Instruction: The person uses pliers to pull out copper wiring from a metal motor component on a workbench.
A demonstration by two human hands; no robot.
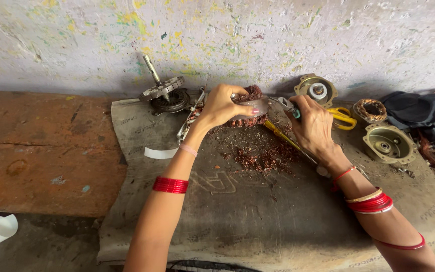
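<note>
Left hand (222, 106) reaches in from the lower left and is clamped over a motor stator (250, 107), fingers curled across its top and metal rim. Reddish copper winding shows at the stator's top and underside. The stator sits at the far middle of the table (41, 151), on a worn grey sack cloth (258, 221) spread over the wooden top, close to the paint-spattered wall (227, 35).

Right hand (314, 126) is closed around the handles of a pair of pliers (285, 104); the tool's metal tip points left and meets the stator's right edge. Cannot tell whether the tip grips any wire.

A yellow-handled screwdriver (283, 138) lies on the cloth, running diagonally under the right hand. A scatter of cut copper wire scraps (260, 156) lies just in front of the stator.

Left of the stator: a rotor with shaft (163, 93), the shaft tilted up toward the wall. Right of the right hand: yellow-handled scissors (342, 117), with a round metal end cover (318, 90) behind them by the wall. Farther right, a small coil of copper wire (371, 110), a second end cover (389, 145), and dark cloth (424, 113). A white paper strip (159, 152) lies at the cloth's left edge.

Red bangles on both forearms.
</note>
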